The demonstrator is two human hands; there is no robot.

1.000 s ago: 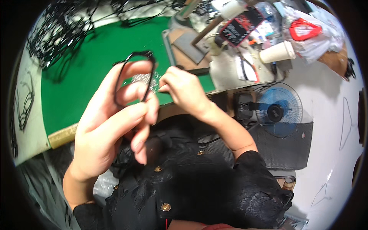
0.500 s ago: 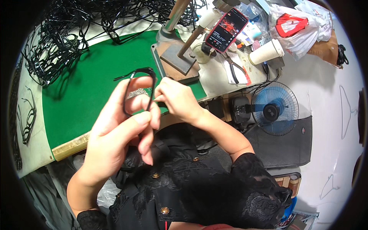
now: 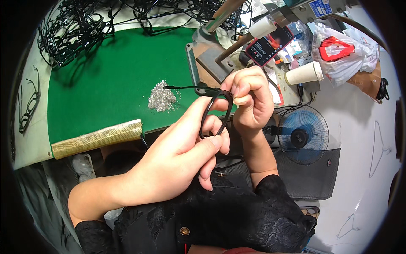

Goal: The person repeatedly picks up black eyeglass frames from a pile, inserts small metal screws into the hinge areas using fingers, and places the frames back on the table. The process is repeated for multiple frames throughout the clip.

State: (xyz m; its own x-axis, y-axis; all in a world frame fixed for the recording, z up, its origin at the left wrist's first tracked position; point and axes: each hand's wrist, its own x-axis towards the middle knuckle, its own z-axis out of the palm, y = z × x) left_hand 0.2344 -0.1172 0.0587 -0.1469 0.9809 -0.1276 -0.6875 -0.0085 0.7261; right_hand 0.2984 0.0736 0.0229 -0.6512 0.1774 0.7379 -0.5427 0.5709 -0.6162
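My left hand (image 3: pixel 182 152) grips a black eyeglass frame (image 3: pixel 219 94) by its rim, above the front edge of the green mat. One thin temple of the frame points left, its tip over a small heap of tiny silvery metal pieces (image 3: pixel 162 98). The thumb and fingers of my right hand (image 3: pixel 253 97) are pinched together at the frame's right corner. Whatever sits between those fingertips is hidden or too small to make out.
Tangled black eyeglass frames (image 3: pixel 80 34) cover the back of the green mat (image 3: pixel 97 84). Behind my right hand stands a metal press (image 3: pixel 213 65), with a phone (image 3: pixel 269 45) and a white cup (image 3: pixel 303 73) beside it. A fan (image 3: pixel 299 137) is on the right.
Both hands and the eyeglass frame have shifted right in the picture. My right hand has come up to the frame's corner, its fingers now pinched there. The silvery heap is uncovered.
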